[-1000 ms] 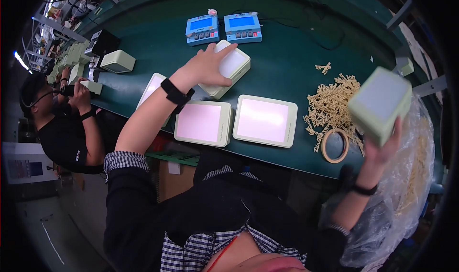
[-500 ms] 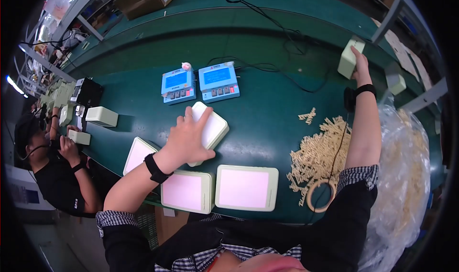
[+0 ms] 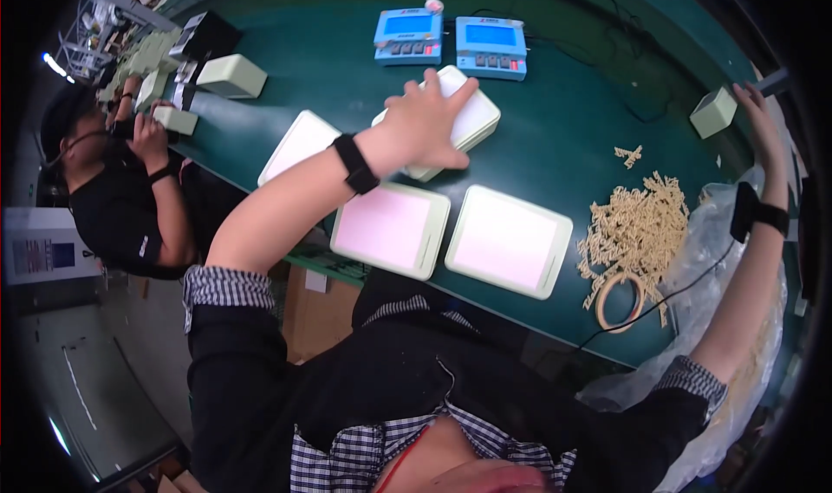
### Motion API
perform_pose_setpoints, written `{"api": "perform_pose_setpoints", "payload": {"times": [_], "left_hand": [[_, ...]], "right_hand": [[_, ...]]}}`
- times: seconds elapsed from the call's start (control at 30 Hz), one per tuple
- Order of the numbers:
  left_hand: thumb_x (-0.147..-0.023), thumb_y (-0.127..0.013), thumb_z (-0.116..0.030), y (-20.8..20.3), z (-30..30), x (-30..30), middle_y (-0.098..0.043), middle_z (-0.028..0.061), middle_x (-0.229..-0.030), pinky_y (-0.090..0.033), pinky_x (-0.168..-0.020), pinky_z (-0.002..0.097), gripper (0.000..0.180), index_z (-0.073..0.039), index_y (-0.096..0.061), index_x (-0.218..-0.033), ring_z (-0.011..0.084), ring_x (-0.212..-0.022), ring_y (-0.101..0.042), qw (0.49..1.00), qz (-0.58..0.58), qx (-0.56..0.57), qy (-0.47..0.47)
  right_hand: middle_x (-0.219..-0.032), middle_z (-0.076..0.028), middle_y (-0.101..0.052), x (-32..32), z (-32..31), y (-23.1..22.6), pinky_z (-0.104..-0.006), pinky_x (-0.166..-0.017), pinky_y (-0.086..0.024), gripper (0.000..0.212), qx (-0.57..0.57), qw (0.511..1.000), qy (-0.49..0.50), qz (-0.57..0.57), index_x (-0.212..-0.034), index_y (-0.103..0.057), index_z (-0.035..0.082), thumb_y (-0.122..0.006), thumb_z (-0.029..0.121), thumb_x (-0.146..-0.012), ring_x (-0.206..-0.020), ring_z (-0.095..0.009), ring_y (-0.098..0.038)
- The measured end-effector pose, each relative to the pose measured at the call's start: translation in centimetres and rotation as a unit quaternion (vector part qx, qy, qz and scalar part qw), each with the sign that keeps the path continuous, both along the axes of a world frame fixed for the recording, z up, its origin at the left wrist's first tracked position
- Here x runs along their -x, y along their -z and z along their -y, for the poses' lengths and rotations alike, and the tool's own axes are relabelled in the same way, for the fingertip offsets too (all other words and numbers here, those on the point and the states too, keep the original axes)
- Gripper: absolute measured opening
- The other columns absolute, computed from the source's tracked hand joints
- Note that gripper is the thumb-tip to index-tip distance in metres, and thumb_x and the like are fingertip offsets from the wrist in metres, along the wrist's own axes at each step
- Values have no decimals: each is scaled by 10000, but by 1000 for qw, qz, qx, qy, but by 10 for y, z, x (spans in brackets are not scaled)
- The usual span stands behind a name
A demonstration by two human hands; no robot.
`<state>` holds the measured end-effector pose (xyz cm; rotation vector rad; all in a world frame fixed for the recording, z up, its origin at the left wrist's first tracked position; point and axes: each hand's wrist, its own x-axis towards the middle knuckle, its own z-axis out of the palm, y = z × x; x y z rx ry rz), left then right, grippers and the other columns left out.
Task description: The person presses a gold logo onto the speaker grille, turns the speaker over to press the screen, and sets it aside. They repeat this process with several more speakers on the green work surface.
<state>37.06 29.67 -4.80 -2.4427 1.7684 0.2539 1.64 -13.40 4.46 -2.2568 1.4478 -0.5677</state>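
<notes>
My left hand point(image 3: 425, 125) lies with spread fingers on a white-topped box point(image 3: 477, 119) with pale green sides, which appears to be stacked on another. In front of it lie two flat units, one with a pinkish-white face point(image 3: 381, 227) and one with a whiter face point(image 3: 507, 239). A third white-faced unit point(image 3: 299, 146) sits to the left, partly behind my forearm. At the far right, my right hand point(image 3: 763, 125) is stretched out with its fingers extended, holding nothing I can see. Just left of its fingertips stands a pale green box point(image 3: 712, 114); I cannot tell whether they touch.
Two blue devices with screens point(image 3: 409, 38) stand behind the box. On the right are a heap of small beige pieces point(image 3: 637, 224), a tape ring point(image 3: 601, 307), a black cable and clear plastic sheeting point(image 3: 693, 320). A co-worker point(image 3: 121, 181) handles a pale box at left.
My right hand has let go of the pale box it held and reaches farther right. My left hand stays on the white-topped box. The view has shifted and tilted.
</notes>
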Motion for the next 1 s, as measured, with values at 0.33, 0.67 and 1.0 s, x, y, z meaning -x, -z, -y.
{"api": "perform_pose_setpoints", "payload": {"times": [0.33, 0.67, 1.0], "left_hand": [[-638, -733, -519, 4, -6, -2, -409, 304, -1319, -538, -805, 524, 1038, -238, -247, -1511, 462, -1076, -553, 999, 44, 6, 6], [-633, -733, -599, -11, -14, 3, -388, 315, -1377, -469, -894, 589, 1064, -160, -296, -1499, 485, -1171, -497, 998, 7, 45, 31], [-629, -835, -402, 1, -170, 32, -360, 261, -1453, -314, -1100, 509, 982, -102, -392, -1452, 429, -1333, -364, 966, -22, 139, 215]], "right_hand": [[-1379, -226, -478, -33, -402, -76, -453, -1107, -336, 708, 36, 879, -451, -153, -1384, -477, 80, -768, 187, -748, -1329, -387, -414], [-1509, -126, -360, -69, -469, 119, -601, -1070, -299, 686, 177, 914, -342, -127, -1409, -480, 263, -742, 251, -776, -1380, -397, -333], [-1498, -81, -393, -78, -429, 120, -609, -1056, -314, 546, 206, 926, -286, -135, -1371, -521, 278, -679, 256, -849, -1376, -346, -362]]}}
